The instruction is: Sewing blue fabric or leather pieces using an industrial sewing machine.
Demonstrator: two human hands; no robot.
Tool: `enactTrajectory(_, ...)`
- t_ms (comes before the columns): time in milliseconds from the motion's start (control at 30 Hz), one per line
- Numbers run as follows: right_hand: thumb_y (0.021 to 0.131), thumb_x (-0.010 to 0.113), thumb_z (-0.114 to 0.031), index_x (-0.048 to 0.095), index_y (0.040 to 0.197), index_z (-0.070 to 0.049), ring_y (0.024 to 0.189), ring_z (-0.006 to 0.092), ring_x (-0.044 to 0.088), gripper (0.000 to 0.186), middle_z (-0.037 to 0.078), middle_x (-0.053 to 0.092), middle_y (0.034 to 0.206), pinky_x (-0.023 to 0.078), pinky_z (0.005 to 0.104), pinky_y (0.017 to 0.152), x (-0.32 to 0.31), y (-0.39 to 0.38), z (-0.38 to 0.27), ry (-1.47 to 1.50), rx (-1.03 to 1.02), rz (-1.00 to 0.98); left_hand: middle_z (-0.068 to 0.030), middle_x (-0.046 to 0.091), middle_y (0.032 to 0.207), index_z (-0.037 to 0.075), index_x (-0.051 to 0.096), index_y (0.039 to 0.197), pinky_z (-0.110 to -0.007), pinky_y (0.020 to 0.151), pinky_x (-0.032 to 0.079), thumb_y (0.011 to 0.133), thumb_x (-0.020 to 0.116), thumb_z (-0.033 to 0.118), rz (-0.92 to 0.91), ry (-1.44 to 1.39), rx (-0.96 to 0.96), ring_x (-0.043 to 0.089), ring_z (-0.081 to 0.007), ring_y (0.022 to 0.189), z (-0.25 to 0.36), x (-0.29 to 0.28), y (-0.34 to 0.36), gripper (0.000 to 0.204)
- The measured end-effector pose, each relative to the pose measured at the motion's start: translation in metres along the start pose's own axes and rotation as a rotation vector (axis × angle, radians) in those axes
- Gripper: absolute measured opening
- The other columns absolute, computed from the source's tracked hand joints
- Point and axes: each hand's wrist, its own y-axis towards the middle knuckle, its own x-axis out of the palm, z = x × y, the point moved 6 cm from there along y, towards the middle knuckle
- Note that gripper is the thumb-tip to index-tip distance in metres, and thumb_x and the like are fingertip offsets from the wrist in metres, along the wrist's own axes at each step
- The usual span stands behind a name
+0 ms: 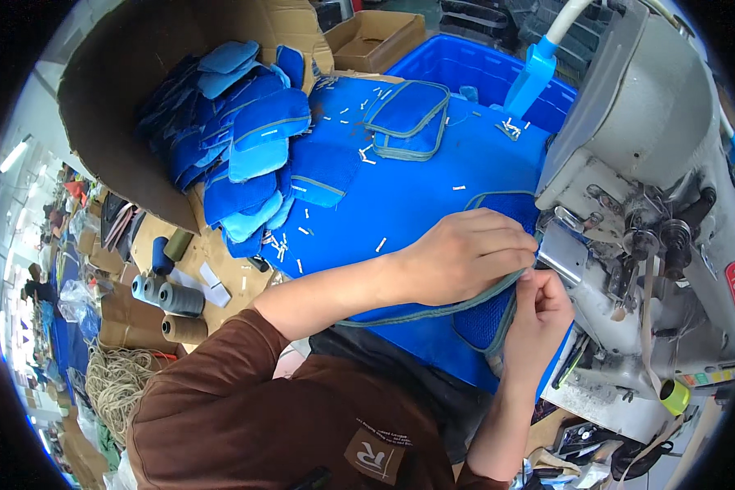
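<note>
Gripping the grey-green edging (pixel 441 311) of the blue mesh piece (pixel 483 324), your left hand (pixel 475 255) and right hand (pixel 539 318) nearly meet at the worktop's right side, close against the sewing machine (pixel 621 114). Roomier blue worktop (pixel 486 155) stretches beyond your left forearm (pixel 343 290), dotted with white scraps (pixel 381 244), toward the patch pile (pixel 257 122).

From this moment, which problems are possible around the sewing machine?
The left hand and right hand are at the grey trim, close to the sewing machine, so an injury seems possible if it runs.
White scraps on the blue tabletop might cling to the blue mesh.
The heaped blue pieces could slide.
</note>
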Motion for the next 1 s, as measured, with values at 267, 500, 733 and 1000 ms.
enactTrajectory(267, 0.101, 0.062, -0.010, 0.056, 0.078, -0.003, 0.059, -0.0012, 0.034, 0.025, -0.011, 0.042, 0.065, 0.023, 0.0191, 0.051, 0.001, 0.002, 0.003, -0.003, -0.002, 0.018, -0.0114, 0.068, 0.115, 0.003, 0.067, 0.104, -0.040, 0.085, 0.055, 0.074, 0.070, 0.000, 0.005, -0.004, -0.028, 0.067, -0.0311, 0.104, -0.002, 0.003, -0.001, 0.031)
enactTrajectory(500, 0.101, 0.060, -0.010, 0.060, 0.093, -0.001, 0.065, -0.0002, 0.041, 0.012, -0.007, 0.053, 0.074, 0.030, 0.0178, 0.057, -0.003, -0.011, -0.003, -0.067, 0.058, -0.040, -0.0130, 0.067, 0.094, 0.003, 0.062, 0.102, -0.031, 0.068, 0.053, 0.089, 0.071, 0.007, 0.109, -0.357, -0.580, 0.066, -0.0219, 0.080, -0.009, -0.001, -0.012, 0.016)
enactTrajectory(733, 0.101, 0.059, -0.013, 0.059, 0.113, 0.003, 0.074, 0.0056, 0.051, 0.020, 0.002, 0.059, 0.086, 0.042, 0.0220, 0.065, -0.018, -0.031, 0.002, -0.097, 0.043, -0.030, -0.0050, 0.065, 0.072, 0.000, 0.061, 0.095, -0.024, 0.053, 0.045, 0.097, 0.065, 0.013, -0.121, -0.828, -1.028, 0.060, -0.0105, 0.060, -0.021, 0.027, -0.022, 0.013)
enactTrajectory(1000, 0.081, 0.069, -0.002, 0.045, 0.134, 0.013, 0.105, 0.0469, 0.057, 0.060, 0.030, 0.052, 0.121, 0.048, 0.0469, 0.093, -0.048, -0.042, 0.039, -1.112, -0.076, -0.363, -0.0050, 0.062, 0.067, 0.000, 0.063, 0.090, -0.025, 0.049, 0.044, 0.098, 0.058, 0.012, -0.131, -1.206, -1.243, 0.057, -0.0113, 0.053, -0.013, 0.035, -0.025, 0.016)
